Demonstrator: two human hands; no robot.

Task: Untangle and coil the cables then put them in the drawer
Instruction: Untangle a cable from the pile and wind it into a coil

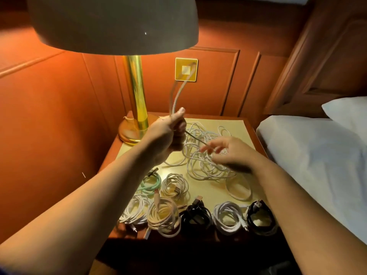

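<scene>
- A wooden nightstand (250, 124) fills the frame's centre.
- Brass lamp (135, 116) stands upper left.
- Tangled white cables (206, 155) lie mid-top.
- Coiled cables (194, 215) line the lower edge.

Tangled cables (206, 155) lie mid-nightstand (234, 124), coiled cables (198, 217) along its front, lamp (135, 108) back-left.

A brass lamp (135, 108) stands at the nightstand's (250, 124) back left; a bed (309, 155) lies right.
</scene>
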